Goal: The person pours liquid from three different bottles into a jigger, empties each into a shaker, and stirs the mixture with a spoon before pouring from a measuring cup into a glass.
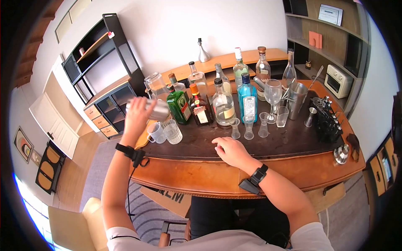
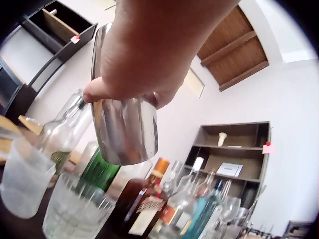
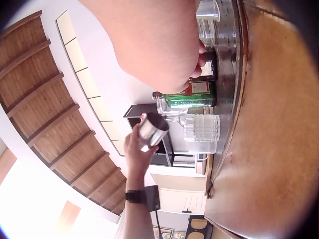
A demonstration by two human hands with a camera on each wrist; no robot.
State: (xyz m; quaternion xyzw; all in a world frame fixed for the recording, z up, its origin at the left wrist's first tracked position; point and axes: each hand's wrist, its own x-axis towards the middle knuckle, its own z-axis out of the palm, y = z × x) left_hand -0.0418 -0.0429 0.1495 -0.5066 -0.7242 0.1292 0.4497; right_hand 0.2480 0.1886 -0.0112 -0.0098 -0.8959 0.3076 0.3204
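My left hand (image 1: 139,113) grips a metal shaker tin (image 1: 161,110), fingers wrapped around its side. The tin is tipped over on its side in the head view, above a clear plastic jug (image 1: 155,134) and a cut-glass tumbler (image 1: 173,131). From the left wrist, the tin's shiny lower part hangs over the tumbler (image 2: 77,209), which looks to have clear contents. Low over the dark bar top (image 1: 192,144), my right hand (image 1: 233,151) holds nothing, its fingers loosely bent. A green bottle (image 1: 179,105) and a brown bottle with an orange cap (image 1: 201,109) stand beyond the tumbler.
Several more bottles, including a blue one (image 1: 247,100), line the back. Small hourglass-shaped measures (image 1: 248,128) stand ahead of my right hand, near a stemmed glass (image 1: 273,94). A metal tin with bar tools (image 1: 296,102) and a black rack (image 1: 328,119) stand at the right.
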